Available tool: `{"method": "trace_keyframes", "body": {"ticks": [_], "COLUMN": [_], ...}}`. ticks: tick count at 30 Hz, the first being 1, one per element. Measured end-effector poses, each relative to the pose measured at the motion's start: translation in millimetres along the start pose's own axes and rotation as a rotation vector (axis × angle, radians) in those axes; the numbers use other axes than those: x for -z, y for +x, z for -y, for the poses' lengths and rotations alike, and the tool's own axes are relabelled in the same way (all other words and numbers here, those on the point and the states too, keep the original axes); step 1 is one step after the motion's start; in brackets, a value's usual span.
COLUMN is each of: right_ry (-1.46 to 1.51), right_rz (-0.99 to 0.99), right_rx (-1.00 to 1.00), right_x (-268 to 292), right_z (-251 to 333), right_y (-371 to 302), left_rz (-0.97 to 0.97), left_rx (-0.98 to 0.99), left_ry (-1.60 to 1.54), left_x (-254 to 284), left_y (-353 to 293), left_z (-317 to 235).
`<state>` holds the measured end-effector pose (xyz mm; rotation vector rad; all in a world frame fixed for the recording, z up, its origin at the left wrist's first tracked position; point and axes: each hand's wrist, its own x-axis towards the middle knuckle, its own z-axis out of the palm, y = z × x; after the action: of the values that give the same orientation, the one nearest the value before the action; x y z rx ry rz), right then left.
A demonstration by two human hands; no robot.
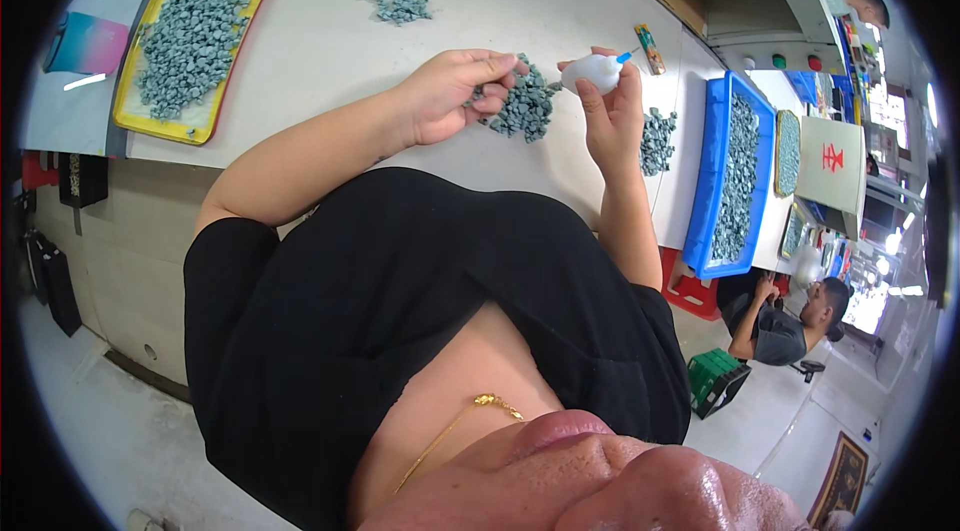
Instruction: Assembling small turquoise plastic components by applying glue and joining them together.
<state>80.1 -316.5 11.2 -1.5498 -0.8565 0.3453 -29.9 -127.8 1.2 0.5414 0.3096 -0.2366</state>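
Observation:
My left hand (455,91) rests on the white table (330,41) with its fingertips curled onto a heap of small grey-green parts (527,106), pinching into its edge. My right hand (610,101) is raised beside the heap and grips a small white squeeze bottle (590,72) with a blue nozzle that points right. Whether the left fingers hold a single part cannot be made out.
A yellow tray (190,46) of the same parts lies far left, and a small loose pile (398,3) sits beyond it. Another pile (655,141) and a blue bin (735,176) full of parts are at right. A seated person (785,321) is lower right.

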Motion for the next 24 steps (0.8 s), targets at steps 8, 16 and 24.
{"method": "trace_keyframes", "body": {"ticks": [8, 16, 24], "right_ry": [-0.056, -0.511, -0.857], "right_rz": [-0.041, -0.069, -0.120], "right_rx": [-0.044, 0.144, 0.365], "right_x": [1, 3, 7], "right_z": [0, 17, 28], "right_y": [-2, 2, 4], "left_rz": [-0.033, -0.017, -0.035], "left_rx": [0.022, 0.080, 0.053], "left_ry": [0.057, -0.028, 0.043], "left_x": [-4, -6, -9], "left_y": [-3, -5, -7], "left_z": [0, -9, -11]}}
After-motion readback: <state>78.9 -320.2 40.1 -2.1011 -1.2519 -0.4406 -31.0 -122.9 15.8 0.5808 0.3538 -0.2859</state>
